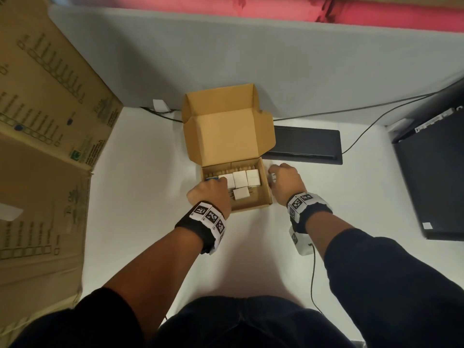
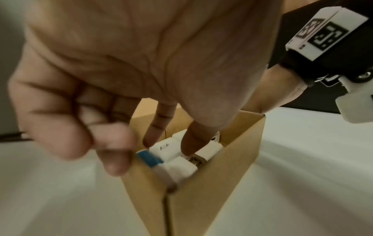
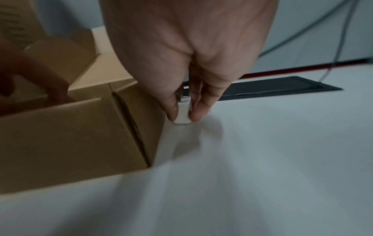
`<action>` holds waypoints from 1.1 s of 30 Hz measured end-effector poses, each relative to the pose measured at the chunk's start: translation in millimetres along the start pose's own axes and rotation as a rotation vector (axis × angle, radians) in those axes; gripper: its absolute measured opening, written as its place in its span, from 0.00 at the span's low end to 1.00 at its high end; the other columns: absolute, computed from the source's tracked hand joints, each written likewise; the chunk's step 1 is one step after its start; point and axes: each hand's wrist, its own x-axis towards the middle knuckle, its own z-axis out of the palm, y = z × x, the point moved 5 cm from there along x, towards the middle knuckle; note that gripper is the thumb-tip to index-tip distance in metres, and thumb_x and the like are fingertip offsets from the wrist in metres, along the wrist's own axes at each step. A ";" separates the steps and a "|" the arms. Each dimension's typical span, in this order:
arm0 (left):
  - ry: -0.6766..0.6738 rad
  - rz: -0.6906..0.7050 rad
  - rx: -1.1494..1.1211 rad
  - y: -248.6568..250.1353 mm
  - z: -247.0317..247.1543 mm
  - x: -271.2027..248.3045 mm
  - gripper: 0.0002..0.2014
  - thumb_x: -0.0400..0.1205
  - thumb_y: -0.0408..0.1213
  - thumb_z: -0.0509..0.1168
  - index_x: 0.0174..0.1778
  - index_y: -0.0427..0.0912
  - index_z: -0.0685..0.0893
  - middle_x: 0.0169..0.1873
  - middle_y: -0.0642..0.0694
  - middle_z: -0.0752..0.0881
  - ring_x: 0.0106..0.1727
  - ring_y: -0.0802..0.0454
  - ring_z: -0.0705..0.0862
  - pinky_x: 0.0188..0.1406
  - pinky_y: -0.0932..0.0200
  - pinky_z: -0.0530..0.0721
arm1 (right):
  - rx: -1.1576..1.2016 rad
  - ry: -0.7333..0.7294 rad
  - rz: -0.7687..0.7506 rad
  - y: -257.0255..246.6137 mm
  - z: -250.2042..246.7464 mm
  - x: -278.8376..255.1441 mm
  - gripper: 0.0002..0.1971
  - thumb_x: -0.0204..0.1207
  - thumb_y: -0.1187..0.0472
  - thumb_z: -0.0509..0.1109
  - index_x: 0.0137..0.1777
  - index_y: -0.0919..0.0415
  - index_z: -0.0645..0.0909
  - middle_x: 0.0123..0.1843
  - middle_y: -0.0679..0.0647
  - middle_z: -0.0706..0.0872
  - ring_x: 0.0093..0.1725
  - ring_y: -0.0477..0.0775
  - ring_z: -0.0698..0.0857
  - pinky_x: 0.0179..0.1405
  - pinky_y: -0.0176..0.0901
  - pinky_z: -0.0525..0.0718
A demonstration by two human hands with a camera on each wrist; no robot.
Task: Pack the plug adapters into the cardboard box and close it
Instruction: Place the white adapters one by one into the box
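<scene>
Left hand (image 1: 209, 194): fingertips on adapters (image 1: 239, 179) inside box (image 1: 266, 197) | Right hand (image 1: 286, 180): pinching adapter (image 3: 183, 114) on counter (image 1: 150, 197), beside box

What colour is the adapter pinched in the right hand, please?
White; the adapter shows best in the right wrist view.

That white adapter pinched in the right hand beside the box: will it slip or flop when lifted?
The white adapter looks like a rigid block, so it probably won't flop. It seems light, since the right hand pinches it with fingertips alone. Its smooth faces may slip in so narrow a grip.
</scene>
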 end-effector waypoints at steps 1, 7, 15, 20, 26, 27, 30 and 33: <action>0.027 0.018 0.035 3.2 -5.8 -1.0 0.14 0.81 0.40 0.64 0.63 0.50 0.81 0.39 0.49 0.78 0.43 0.46 0.81 0.36 0.53 0.76 | 0.051 0.036 0.024 4.3 -2.0 -1.4 0.08 0.78 0.62 0.70 0.55 0.61 0.83 0.49 0.59 0.82 0.50 0.65 0.85 0.43 0.44 0.75; 0.054 0.399 -0.023 28.1 -5.9 1.6 0.17 0.84 0.36 0.61 0.68 0.54 0.82 0.55 0.41 0.86 0.56 0.37 0.87 0.48 0.45 0.87 | 0.380 0.343 -0.123 -9.2 -40.1 -31.0 0.14 0.74 0.59 0.77 0.57 0.56 0.81 0.55 0.52 0.80 0.45 0.51 0.79 0.43 0.34 0.73; 0.091 0.495 0.052 16.2 14.3 13.0 0.16 0.84 0.41 0.65 0.63 0.64 0.88 0.58 0.43 0.81 0.62 0.36 0.82 0.58 0.40 0.84 | -0.051 -0.110 -0.374 -62.9 -16.6 -42.8 0.11 0.76 0.61 0.72 0.58 0.55 0.88 0.52 0.58 0.86 0.53 0.60 0.83 0.48 0.44 0.78; 0.059 0.548 0.072 8.1 14.2 7.7 0.19 0.88 0.40 0.60 0.74 0.61 0.81 0.65 0.41 0.77 0.71 0.34 0.72 0.71 0.39 0.75 | -0.327 -0.180 -0.364 -71.1 -13.1 -44.7 0.16 0.78 0.62 0.73 0.64 0.52 0.87 0.56 0.58 0.86 0.60 0.63 0.81 0.55 0.51 0.80; 0.131 0.503 -0.007 0.3 -1.3 3.1 0.20 0.82 0.37 0.68 0.71 0.53 0.84 0.65 0.40 0.79 0.68 0.36 0.77 0.69 0.43 0.76 | -0.186 -0.246 -0.322 -84.9 -11.6 -38.4 0.06 0.73 0.62 0.74 0.50 0.57 0.83 0.46 0.56 0.84 0.48 0.61 0.86 0.39 0.44 0.80; 0.175 0.472 -0.006 -3.7 -7.3 3.6 0.19 0.80 0.37 0.70 0.68 0.51 0.85 0.63 0.41 0.80 0.67 0.37 0.77 0.67 0.43 0.76 | -0.119 -0.265 -0.304 -86.6 -10.8 -36.8 0.06 0.71 0.62 0.75 0.44 0.56 0.81 0.42 0.54 0.82 0.45 0.60 0.85 0.36 0.41 0.77; 0.190 0.377 -0.043 -20.9 -13.1 5.4 0.18 0.75 0.38 0.74 0.61 0.49 0.85 0.59 0.43 0.82 0.62 0.39 0.81 0.60 0.45 0.79 | 0.086 -0.303 -0.300 -92.3 -6.6 -33.8 0.09 0.67 0.64 0.77 0.45 0.55 0.81 0.39 0.47 0.80 0.43 0.54 0.82 0.36 0.38 0.76; 0.180 0.315 -0.146 -37.5 -4.0 5.4 0.18 0.77 0.37 0.72 0.65 0.48 0.86 0.58 0.43 0.83 0.60 0.39 0.80 0.55 0.45 0.83 | 0.143 -0.346 -0.396 -103.1 -2.0 -35.4 0.15 0.70 0.68 0.77 0.55 0.54 0.89 0.46 0.44 0.82 0.46 0.48 0.81 0.47 0.35 0.77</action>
